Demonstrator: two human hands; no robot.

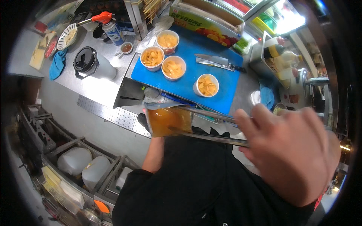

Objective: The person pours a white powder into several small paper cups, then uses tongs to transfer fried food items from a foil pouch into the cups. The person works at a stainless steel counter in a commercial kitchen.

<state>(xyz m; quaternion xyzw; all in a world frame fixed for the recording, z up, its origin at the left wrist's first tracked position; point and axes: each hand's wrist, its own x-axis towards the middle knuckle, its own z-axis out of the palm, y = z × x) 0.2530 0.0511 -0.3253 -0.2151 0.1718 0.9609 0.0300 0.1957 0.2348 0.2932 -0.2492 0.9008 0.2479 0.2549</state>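
My right hand (291, 147) grips a pair of metal tongs (215, 114), one arm passing along the upper rim of a clear plastic pouch (169, 121) and the other reaching its lower part. Orange-yellow contents fill the pouch. Behind it, my left hand (144, 111) is mostly hidden; a fingertip shows at the pouch's left edge, and my forearm runs up to it from below. Beyond the pouch lies a blue cutting board (185, 90). Several white tubs of orange-yellow slices stand on it, the nearest tub (207, 85) apart from the others.
A knife (215, 60) lies on the board before a printed carton (205, 25). To the left stand a lidded jug (94, 65), a torch-topped gas canister (111, 28) and a sauce dish (126, 48). A steel bin (258, 56) with bottles is at right. White jugs (75, 160) sit lower left.
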